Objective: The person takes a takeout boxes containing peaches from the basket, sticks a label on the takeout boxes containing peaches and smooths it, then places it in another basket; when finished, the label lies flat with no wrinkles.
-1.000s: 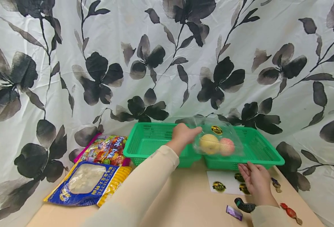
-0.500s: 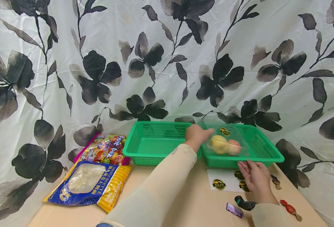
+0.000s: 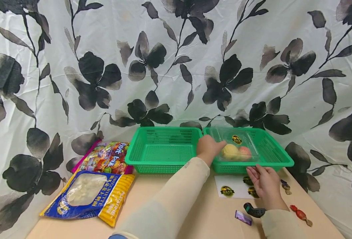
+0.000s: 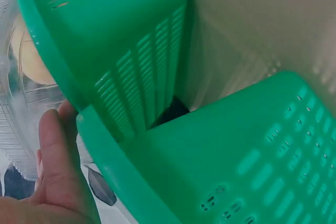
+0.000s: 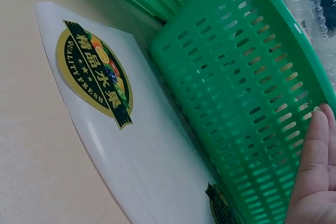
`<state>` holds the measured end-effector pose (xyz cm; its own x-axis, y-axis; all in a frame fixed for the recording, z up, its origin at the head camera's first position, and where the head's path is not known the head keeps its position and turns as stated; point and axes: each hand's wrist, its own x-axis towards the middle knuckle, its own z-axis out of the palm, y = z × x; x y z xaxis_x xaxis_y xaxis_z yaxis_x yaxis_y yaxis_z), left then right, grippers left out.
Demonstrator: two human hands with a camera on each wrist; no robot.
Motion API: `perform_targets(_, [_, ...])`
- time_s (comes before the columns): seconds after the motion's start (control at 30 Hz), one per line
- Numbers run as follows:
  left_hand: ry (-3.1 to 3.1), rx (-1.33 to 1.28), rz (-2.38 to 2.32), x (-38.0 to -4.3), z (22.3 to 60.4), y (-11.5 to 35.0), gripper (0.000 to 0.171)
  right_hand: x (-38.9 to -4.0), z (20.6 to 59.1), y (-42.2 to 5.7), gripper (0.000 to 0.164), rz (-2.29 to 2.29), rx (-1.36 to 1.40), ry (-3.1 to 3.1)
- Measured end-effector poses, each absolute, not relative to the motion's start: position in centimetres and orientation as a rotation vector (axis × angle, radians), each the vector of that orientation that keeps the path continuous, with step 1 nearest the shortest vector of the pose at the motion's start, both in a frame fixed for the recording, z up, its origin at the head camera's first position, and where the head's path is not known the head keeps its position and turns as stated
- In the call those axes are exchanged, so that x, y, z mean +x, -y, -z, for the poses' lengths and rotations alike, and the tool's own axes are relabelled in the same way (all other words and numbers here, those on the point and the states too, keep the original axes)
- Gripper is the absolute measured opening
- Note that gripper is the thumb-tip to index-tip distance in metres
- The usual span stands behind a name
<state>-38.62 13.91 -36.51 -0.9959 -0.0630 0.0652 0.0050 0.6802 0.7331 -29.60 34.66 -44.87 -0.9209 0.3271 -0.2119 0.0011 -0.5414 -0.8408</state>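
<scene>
A clear plastic clamshell box (image 3: pixel 249 137) with a black-and-gold sticker sits in the right green basket (image 3: pixel 279 159). Inside it show a yellow round fruit (image 3: pixel 230 151) and a pinkish round fruit (image 3: pixel 245 153). My left hand (image 3: pixel 208 148) grips the box's left edge, thumb over it, its fingers partly hidden in the head view. In the left wrist view this hand (image 4: pixel 60 171) is right beside the rims where the two baskets meet. My right hand (image 3: pixel 266 186) holds the right basket's front rim, and in the right wrist view its thumb (image 5: pixel 315 150) lies against the slotted wall.
The left green basket (image 3: pixel 161 154) adjoins the right one. A candy bag (image 3: pixel 107 157) and a pasta bag (image 3: pixel 86 194) lie at left. In front are a sticker sheet (image 3: pixel 220 181), a purple wrapped piece (image 3: pixel 243 217) and a red wrapped candy (image 3: pixel 300 214). A floral curtain (image 3: pixel 176 66) hangs behind.
My left hand has moved the fruit box rightward and down into the right basket, where it now lies flatter. My right hand has stayed at the basket's front rim.
</scene>
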Motion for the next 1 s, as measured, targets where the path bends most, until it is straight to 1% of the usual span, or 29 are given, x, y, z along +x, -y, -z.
perform_targets(0.33, [2.823, 0.023, 1.162, -38.8, 37.4, -14.1, 0.04, -29.9, 45.0, -34.7, 0.022, -2.566, -0.525, 1.381])
perform_targets(0.5, [2.865, -0.045, 1.166, -38.5, 36.9, -14.6, 0.035, -29.9, 45.0, -34.6, 0.026, -2.538, -0.52, 1.403])
perform_targets(0.6, [2.916, -0.073, 1.262, -38.3, 36.7, -15.0, 0.034, -29.8, 44.9, -34.6, 0.026, -2.533, -0.524, 1.403])
perform_targets(0.7, [2.924, -0.071, 1.501, -38.2, 36.8, -15.2, 0.039, -29.6, 44.8, -34.5, 0.022, -2.53, -0.529, 1.404])
perform_targets(0.87, [2.824, -0.017, 1.945, -38.1, 36.8, -14.7, 0.071, -29.6, 44.7, -34.4, 0.02, -2.519, -0.539, 1.402])
perform_targets(0.93, [2.763, 0.027, 2.079, -38.0, 36.7, -14.4, 0.078, -29.7, 44.7, -34.4, 0.021, -2.524, -0.535, 1.399])
perform_targets(1.0, [2.704, 0.071, 2.166, -37.9, 36.5, -14.3, 0.081, -29.7, 44.7, -34.4, 0.023, -2.526, -0.529, 1.397])
